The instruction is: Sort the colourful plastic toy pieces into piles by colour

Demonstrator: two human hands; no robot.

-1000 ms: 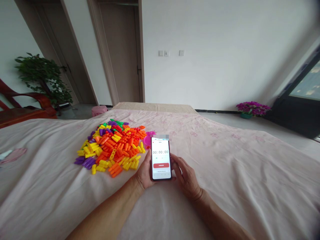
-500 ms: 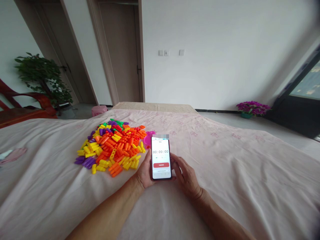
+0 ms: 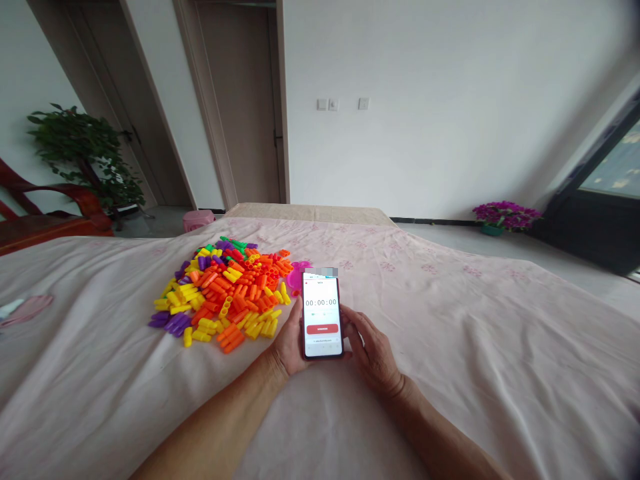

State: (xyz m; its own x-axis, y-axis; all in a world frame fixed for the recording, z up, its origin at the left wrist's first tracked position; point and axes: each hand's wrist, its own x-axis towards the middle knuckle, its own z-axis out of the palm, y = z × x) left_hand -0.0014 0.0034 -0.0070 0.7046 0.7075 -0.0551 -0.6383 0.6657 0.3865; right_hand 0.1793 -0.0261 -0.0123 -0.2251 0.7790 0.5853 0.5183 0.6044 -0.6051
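Note:
A smartphone (image 3: 323, 317) stands upright between my hands, its lit screen facing me with "00:00:00" and a red button. My left hand (image 3: 289, 343) is closed around the phone's left side and lower edge. On the right side, my right hand (image 3: 371, 350) grips the phone's edge with bent fingers; some fingertips are hidden behind it. Left of the phone lies a heap of plastic toy pieces (image 3: 240, 287) in orange, yellow, purple, red and green. A pink plastic item (image 3: 299, 275) shows partly behind the phone.
Everything rests on a bed-like surface under a pale pink flowered sheet (image 3: 480, 360) with folds. At the far left edge is a pink cloth-like item (image 3: 30, 311). Beyond stand a pink stool (image 3: 199, 220), a wooden chair (image 3: 60, 207), a leafy plant (image 3: 83, 150) and purple flowers (image 3: 506, 215).

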